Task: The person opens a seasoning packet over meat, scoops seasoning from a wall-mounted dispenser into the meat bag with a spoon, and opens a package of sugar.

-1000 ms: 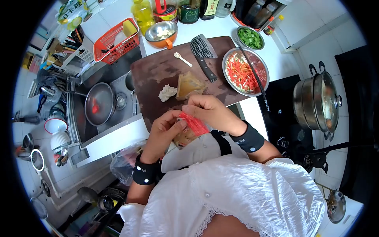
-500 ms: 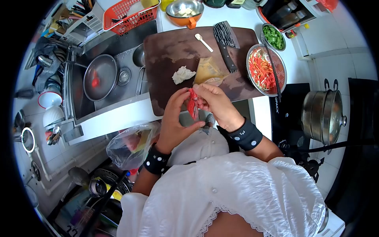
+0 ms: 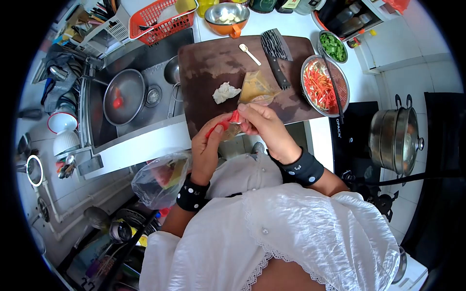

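Between my hands, in front of the cutting board's (image 3: 208, 65) near edge, is a small red and clear plastic packet (image 3: 234, 130). My left hand (image 3: 206, 148) pinches its left part between thumb and fingers. My right hand (image 3: 270, 130) grips the upper right end with thumb and forefinger. Just beyond, on the board, lie a yellowish opened pouch (image 3: 257, 86) and a crumpled white wad (image 3: 225, 92). Farther back on the board rest a small white spoon (image 3: 250, 55) and a black-handled cleaver (image 3: 276, 65). What the packet contains I cannot make out.
A colander (image 3: 343, 94) of red and pale shreds, with chopsticks across it, overlaps the board's right side. Beyond it stands a bowl of chopped greens (image 3: 333, 47). The sink (image 3: 160, 48) holds a pan (image 3: 131, 104). A steamer pot (image 3: 395, 140) stands right.
My left fingers have closed in on the packet; before, that hand was spread wider around it. The packet has turned from hanging upright to a more sideways lie.
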{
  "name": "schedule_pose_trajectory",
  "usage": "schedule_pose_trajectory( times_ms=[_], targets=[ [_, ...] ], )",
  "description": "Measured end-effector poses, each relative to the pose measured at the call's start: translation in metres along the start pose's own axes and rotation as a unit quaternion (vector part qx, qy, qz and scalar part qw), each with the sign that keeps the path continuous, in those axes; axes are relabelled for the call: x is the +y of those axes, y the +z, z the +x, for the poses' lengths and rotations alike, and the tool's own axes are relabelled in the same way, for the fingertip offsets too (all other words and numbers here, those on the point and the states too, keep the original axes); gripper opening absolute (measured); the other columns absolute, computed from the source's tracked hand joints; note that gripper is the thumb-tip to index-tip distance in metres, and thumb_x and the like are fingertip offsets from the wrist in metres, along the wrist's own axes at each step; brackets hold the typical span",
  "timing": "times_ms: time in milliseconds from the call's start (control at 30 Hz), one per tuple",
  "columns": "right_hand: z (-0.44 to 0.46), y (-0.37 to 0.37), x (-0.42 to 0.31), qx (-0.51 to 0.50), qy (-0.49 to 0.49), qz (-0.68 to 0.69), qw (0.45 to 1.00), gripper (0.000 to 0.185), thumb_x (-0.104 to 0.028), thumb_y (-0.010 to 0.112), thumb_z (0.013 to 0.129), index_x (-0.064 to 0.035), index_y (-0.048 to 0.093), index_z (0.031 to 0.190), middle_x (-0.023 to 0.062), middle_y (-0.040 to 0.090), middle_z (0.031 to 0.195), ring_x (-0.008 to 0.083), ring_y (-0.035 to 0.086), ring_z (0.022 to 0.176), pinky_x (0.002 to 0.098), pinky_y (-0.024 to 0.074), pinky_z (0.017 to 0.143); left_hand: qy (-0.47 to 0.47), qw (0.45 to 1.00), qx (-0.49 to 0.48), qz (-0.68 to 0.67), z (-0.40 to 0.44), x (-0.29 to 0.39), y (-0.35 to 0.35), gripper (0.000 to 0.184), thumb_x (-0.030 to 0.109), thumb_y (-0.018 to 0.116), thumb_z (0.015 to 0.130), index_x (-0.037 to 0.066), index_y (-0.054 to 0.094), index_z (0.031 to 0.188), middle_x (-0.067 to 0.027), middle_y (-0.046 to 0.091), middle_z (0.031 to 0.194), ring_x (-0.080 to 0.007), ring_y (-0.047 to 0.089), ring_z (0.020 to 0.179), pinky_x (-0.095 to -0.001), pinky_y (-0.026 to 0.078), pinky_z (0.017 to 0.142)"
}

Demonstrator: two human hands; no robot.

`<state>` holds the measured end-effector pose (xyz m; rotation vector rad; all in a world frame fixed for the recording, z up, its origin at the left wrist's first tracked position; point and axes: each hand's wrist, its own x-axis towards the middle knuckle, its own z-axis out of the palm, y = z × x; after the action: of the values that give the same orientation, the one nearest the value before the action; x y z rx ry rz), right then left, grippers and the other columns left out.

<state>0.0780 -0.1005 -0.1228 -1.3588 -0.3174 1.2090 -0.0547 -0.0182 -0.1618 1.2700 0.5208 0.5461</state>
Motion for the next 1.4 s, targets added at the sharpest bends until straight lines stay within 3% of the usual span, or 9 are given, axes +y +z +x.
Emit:
schedule_pose_trajectory(
  times_ms=[100, 167, 267, 433, 533, 633, 833, 1233, 1400],
  targets=[
    [-0.005, -0.002, 0.0, 0.074, -0.179, -0.158, 0.968, 0.018, -0.024, 0.061, 0.083, -0.0062, 0.058, 0.081, -0.0002, 0.054, 0.069, 0.0115, 0.052, 0.065, 0.0221, 0.0404, 0.061, -0.004, 1.0, 0.023, -0.015, 0.001, 0.015, 0.007, 0.028, 0.012, 0.042, 0.091, -0.003, 0.057, 0.108, -0.0083, 0.059, 0.106, -0.0132, 0.054, 0.096, -0.026, 0.04, 0.087],
    [-0.012, 0.003, -0.011, 0.117, -0.353, -0.288, 0.883, 0.018, -0.019, 0.065, 0.078, -0.005, 0.059, 0.086, 0.0029, 0.056, 0.075, 0.0174, 0.055, 0.071, 0.0263, 0.0427, 0.065, -0.005, 0.999, 0.031, -0.027, 0.001, 0.024, 0.011, 0.027, 0.011, 0.042, 0.09, -0.003, 0.058, 0.106, -0.0083, 0.061, 0.103, -0.0133, 0.055, 0.094, -0.026, 0.041, 0.085],
    [-0.016, 0.001, -0.025, 0.08, -0.442, -0.364, 0.816, 0.023, -0.015, 0.07, 0.071, -0.0041, 0.06, 0.089, 0.0078, 0.057, 0.085, 0.0251, 0.057, 0.081, 0.0326, 0.045, 0.069, 0.003, 0.999, 0.021, -0.031, 0.003, 0.033, 0.012, 0.026, 0.011, 0.041, 0.09, -0.003, 0.058, 0.103, -0.0068, 0.06, 0.099, -0.0122, 0.054, 0.092, -0.0251, 0.041, 0.084],
    [-0.02, -0.006, -0.027, 0.026, -0.399, -0.346, 0.849, 0.018, -0.005, 0.066, 0.075, -0.0023, 0.062, 0.092, 0.0041, 0.058, 0.086, 0.0103, 0.054, 0.071, 0.0213, 0.0433, 0.06, 0.04, 0.999, 0.024, -0.014, 0.004, 0.045, 0.024, 0.023, 0.011, 0.041, 0.091, -0.003, 0.058, 0.098, -0.0022, 0.057, 0.091, -0.0082, 0.051, 0.085, -0.022, 0.039, 0.081],
    [-0.022, -0.004, -0.026, 0.059, -0.339, -0.277, 0.897, 0.013, -0.007, 0.065, 0.076, -0.0025, 0.06, 0.087, 0.0046, 0.057, 0.073, 0.0116, 0.053, 0.059, 0.0237, 0.0409, 0.053, 0.051, 0.998, 0.024, -0.003, 0.01, 0.047, 0.034, 0.022, 0.014, 0.043, 0.092, -0.002, 0.058, 0.095, -0.0003, 0.056, 0.088, -0.006, 0.05, 0.083, -0.0201, 0.039, 0.078],
    [-0.018, -0.009, -0.019, 0.037, -0.254, -0.12, 0.959, 0.007, -0.007, 0.06, 0.082, -0.002, 0.059, 0.087, -0.0001, 0.058, 0.071, 0.0034, 0.049, 0.06, 0.0198, 0.0375, 0.051, 0.002, 0.999, 0.041, -0.003, 0.017, 0.041, 0.038, 0.021, 0.017, 0.047, 0.092, -0.001, 0.058, 0.093, 0.0015, 0.056, 0.084, -0.0046, 0.048, 0.078, -0.0185, 0.039, 0.074],
    [-0.007, -0.024, 0.014, 0.035, -0.157, 0.016, 0.987, 0.007, -0.009, 0.056, 0.086, -0.0032, 0.058, 0.083, -0.0034, 0.057, 0.072, 0.0011, 0.048, 0.061, 0.0176, 0.0365, 0.051, -0.024, 0.998, 0.051, -0.02, 0.02, -0.001, 0.042, 0.018, 0.017, 0.051, 0.091, 0.001, 0.058, 0.089, 0.0034, 0.054, 0.077, -0.0032, 0.046, 0.073, -0.0173, 0.037, 0.069],
    [0.011, -0.073, 0.027, -0.012, -0.192, -0.226, 0.955, 0.021, -0.016, 0.055, 0.086, 0.0009, 0.051, 0.073, 0.0009, 0.048, 0.06, 0.0072, 0.041, 0.058, 0.0264, 0.0369, 0.053, -0.029, 0.99, -0.002, 0.141, 0.043, -0.017, 0.057, 0.019, 0.016, 0.052, 0.089, -0.001, 0.058, 0.084, 0.0006, 0.052, 0.067, -0.005, 0.044, 0.064, -0.0203, 0.039, 0.06],
    [0.03, -0.089, 0.026, -0.014, -0.16, -0.159, 0.974, 0.024, -0.02, 0.048, 0.09, -0.0012, 0.053, 0.075, -0.0023, 0.046, 0.061, 0.0055, 0.039, 0.057, 0.0238, 0.0352, 0.053, -0.045, 0.988, -0.005, 0.149, 0.071, -0.025, 0.066, 0.021, 0.018, 0.053, 0.088, -0.001, 0.058, 0.08, 0.0, 0.052, 0.065, -0.0059, 0.044, 0.062, -0.0224, 0.039, 0.058]
  ],
)
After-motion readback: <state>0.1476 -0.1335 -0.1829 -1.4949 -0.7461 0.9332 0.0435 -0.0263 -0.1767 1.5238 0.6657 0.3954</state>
